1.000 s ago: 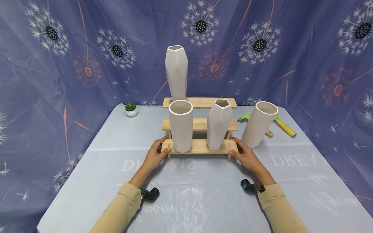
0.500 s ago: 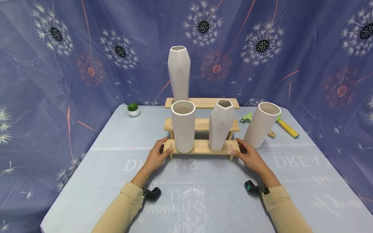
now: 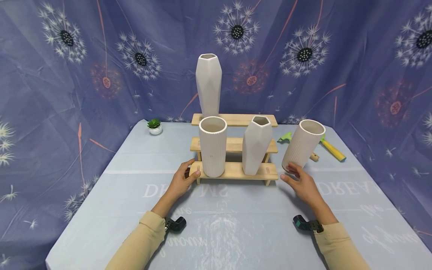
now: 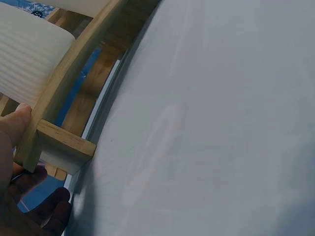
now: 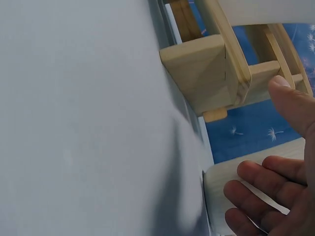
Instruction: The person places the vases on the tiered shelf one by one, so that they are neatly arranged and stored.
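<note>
A three-tier wooden stand (image 3: 236,168) is at the middle of the table. My left hand (image 3: 179,180) grips the left end of its lowest board, thumb on top and fingers below. My right hand (image 3: 303,187) is off the board's right end, fingers loosely spread, between the stand and a white ribbed vase (image 3: 301,144) on the table. The right wrist view shows its fingers (image 5: 266,182) in front of that vase; contact cannot be told. A second ribbed vase (image 3: 213,150) and a faceted vase (image 3: 255,146) stand on the lowest board. A tall faceted vase (image 3: 208,86) stands on the top board.
A small potted succulent (image 3: 155,126) sits at the table's back left. Behind the right ribbed vase lie a yellow-handled tool (image 3: 333,150), a green tool part (image 3: 285,136) and a wooden handle end (image 3: 314,156), partly hidden. A blue dandelion-print curtain (image 3: 175,45) hangs behind.
My right hand has let go of the lowest board's right end and moved right, toward the ribbed vase. The left hand keeps its grip. The view has shifted slightly.
</note>
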### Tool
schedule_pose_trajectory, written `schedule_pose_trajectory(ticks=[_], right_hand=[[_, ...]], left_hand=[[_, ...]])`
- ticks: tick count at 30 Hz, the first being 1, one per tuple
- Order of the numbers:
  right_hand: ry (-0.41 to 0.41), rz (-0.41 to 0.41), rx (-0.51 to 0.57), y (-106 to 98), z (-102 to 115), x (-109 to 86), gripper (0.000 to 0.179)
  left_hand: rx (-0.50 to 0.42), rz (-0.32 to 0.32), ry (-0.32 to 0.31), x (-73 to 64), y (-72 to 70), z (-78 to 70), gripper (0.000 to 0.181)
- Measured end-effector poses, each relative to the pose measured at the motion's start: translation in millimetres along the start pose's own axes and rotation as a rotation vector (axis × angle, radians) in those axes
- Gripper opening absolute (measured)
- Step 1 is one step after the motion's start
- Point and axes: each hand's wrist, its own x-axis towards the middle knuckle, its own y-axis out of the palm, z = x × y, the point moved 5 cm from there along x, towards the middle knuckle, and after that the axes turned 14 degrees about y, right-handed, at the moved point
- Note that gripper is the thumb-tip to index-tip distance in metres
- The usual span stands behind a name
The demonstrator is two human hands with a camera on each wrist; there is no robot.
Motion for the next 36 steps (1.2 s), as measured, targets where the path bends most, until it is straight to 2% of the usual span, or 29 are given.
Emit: schedule_pose_trajectory(ticks=[5,19,23,27,34,36], right_hand=[[0.007,-0.047,-0.007,-5.1,-4.7,-2.4,0.071],[0.054,-0.156,0.022,-20.1,-19.5,-5.6,0.067],[0.089,-0.183,0.018,-24.0,-21.8,-4.6,0.068],[0.13,-0.208,0.011,-26.5,-23.2,-3.2,0.072],[0.162,-0.243,0.037,-30.0,-23.7,1.2,0.073],[0.184,-0.236,0.041,-30.2,-23.7,2.3,0.074]], left_hand=[[0.002,-0.005,0.005,-0.4,-0.5,0.5,0.06],[-0.029,0.005,-0.031,-1.1,-0.9,0.7,0.061],[-0.022,0.0,-0.025,-0.9,-0.8,1.1,0.06],[-0.025,0.0,-0.028,-1.2,-2.4,-14.5,0.059],[0.003,0.002,0.005,-0.9,-2.0,-12.1,0.058],[-0.004,-0.001,0.002,-2.0,-3.4,-22.1,0.057]])
